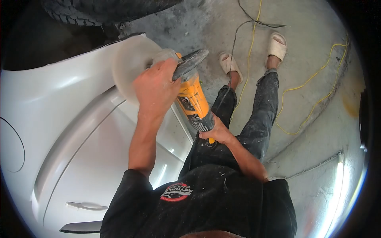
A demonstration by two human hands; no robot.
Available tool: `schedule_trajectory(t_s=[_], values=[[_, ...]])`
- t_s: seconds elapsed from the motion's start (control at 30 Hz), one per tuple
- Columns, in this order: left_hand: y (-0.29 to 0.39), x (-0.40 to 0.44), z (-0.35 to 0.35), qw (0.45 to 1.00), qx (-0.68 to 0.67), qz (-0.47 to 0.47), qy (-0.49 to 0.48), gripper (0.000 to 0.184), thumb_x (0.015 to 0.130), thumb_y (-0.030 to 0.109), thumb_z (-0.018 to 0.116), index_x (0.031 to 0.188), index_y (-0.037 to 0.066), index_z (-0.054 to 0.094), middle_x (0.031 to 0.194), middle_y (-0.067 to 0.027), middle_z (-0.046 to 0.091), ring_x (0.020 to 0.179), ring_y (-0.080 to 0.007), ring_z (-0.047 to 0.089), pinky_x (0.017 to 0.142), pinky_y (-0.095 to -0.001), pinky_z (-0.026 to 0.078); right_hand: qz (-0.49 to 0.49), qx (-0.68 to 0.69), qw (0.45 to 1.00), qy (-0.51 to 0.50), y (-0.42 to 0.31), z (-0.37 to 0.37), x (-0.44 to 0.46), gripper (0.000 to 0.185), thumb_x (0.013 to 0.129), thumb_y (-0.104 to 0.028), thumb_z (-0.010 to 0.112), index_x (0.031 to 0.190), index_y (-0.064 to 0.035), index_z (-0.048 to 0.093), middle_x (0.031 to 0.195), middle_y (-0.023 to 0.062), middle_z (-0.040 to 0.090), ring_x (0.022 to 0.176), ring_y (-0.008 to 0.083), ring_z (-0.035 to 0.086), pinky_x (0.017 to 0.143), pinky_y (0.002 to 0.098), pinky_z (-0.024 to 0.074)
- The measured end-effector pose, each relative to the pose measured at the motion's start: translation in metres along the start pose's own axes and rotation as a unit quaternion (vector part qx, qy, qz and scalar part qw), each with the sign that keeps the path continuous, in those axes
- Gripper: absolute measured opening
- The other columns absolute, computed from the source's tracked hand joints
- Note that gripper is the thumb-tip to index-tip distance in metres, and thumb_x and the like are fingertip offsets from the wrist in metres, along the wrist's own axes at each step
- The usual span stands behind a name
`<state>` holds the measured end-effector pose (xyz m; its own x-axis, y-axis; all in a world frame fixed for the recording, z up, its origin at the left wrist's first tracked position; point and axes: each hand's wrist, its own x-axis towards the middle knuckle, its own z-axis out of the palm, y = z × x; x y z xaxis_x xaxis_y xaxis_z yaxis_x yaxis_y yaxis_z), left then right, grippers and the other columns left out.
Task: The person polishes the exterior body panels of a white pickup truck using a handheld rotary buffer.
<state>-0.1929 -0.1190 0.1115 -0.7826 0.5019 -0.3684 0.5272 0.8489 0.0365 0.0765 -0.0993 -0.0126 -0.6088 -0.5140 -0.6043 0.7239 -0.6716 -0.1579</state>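
Power tool: the yellow-and-black tool (193,99) is in both hands, its round pad (126,69) over the white car panel (55,89) by the wheel arch; contact cannot be confirmed.
Left hand (156,85): fingers closed around the tool's front end.
Right hand (218,129): fingers wrapped around the rear body.
Progress: judged under way, as the pad is blurred, apparently spinning. No boundary between worked and unworked areas is visible; what is done and what is left cannot be told.
Panel surface: glossy, with bright reflections; no clear damage seen.
Door: pale, its handle (86,206) fitted.
Tyre (91,18): dark, treaded, beyond the pad.
Floor (301,51): grey, stained; a yellow cord (250,51) and a black cable (237,35) lie near the sandals (277,45).
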Motion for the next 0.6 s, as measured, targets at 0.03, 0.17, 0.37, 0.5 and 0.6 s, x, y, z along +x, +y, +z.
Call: schedule_trajectory(t_s=[0.03, 0.17, 0.37, 0.5, 0.6], values=[[-0.004, -0.001, 0.007, 1.000, 0.003, -0.009, -0.008, 0.027, 0.066, 0.007, 0.080, 0.087, 0.007, 0.061, 0.080, -0.0114, 0.066, 0.073, -0.0329, 0.065, 0.063, -0.0393, 0.051, 0.019, 0.015, 1.000, -0.006, 0.001, -0.001, -0.001, 0.080, 0.065, -0.001, 0.081, 0.136, 0.0020, 0.045, 0.104, 0.0099, 0.065, 0.084, 0.0173, 0.064, 0.076, 0.0313, 0.0535], [-0.020, -0.007, 0.029, 1.000, 0.008, 0.006, -0.013, 0.025, 0.069, 0.012, 0.078, 0.088, 0.010, 0.061, 0.077, -0.0078, 0.066, 0.068, -0.0307, 0.067, 0.057, -0.0402, 0.052, 0.062, 0.072, 0.995, -0.017, 0.002, -0.004, -0.001, 0.073, 0.065, 0.006, 0.077, 0.132, -0.0009, 0.048, 0.093, 0.0062, 0.063, 0.071, 0.0153, 0.062, 0.063, 0.0310, 0.0526], [-0.021, -0.012, 0.030, 0.996, 0.011, -0.043, -0.081, 0.027, 0.069, 0.012, 0.079, 0.088, 0.009, 0.060, 0.077, -0.0095, 0.065, 0.070, -0.0325, 0.067, 0.059, -0.0426, 0.053, 0.100, 0.093, 0.990, -0.039, 0.006, -0.009, -0.007, 0.077, 0.065, 0.007, 0.079, 0.135, -0.0023, 0.048, 0.098, 0.0039, 0.062, 0.077, 0.0142, 0.062, 0.066, 0.0307, 0.0531], [-0.006, -0.013, 0.008, 0.992, 0.023, -0.061, -0.105, 0.026, 0.069, 0.010, 0.078, 0.085, 0.008, 0.058, 0.077, -0.0112, 0.065, 0.071, -0.0333, 0.065, 0.060, -0.0423, 0.051, 0.115, 0.088, 0.987, -0.071, 0.010, -0.013, -0.005, 0.086, 0.064, 0.005, 0.081, 0.141, -0.0024, 0.045, 0.114, 0.0021, 0.062, 0.099, 0.0138, 0.060, 0.087, 0.0314, 0.0515], [0.006, -0.010, -0.006, 0.992, 0.050, -0.048, -0.108, 0.025, 0.070, 0.009, 0.078, 0.085, 0.009, 0.058, 0.078, -0.0110, 0.065, 0.069, -0.0331, 0.065, 0.059, -0.0420, 0.051, 0.096, 0.043, 0.990, -0.093, 0.003, -0.010, -0.001, 0.088, 0.064, 0.004, 0.082, 0.143, -0.0013, 0.044, 0.122, 0.0025, 0.060, 0.111, 0.0139, 0.055, 0.102, 0.0320, 0.0438]])
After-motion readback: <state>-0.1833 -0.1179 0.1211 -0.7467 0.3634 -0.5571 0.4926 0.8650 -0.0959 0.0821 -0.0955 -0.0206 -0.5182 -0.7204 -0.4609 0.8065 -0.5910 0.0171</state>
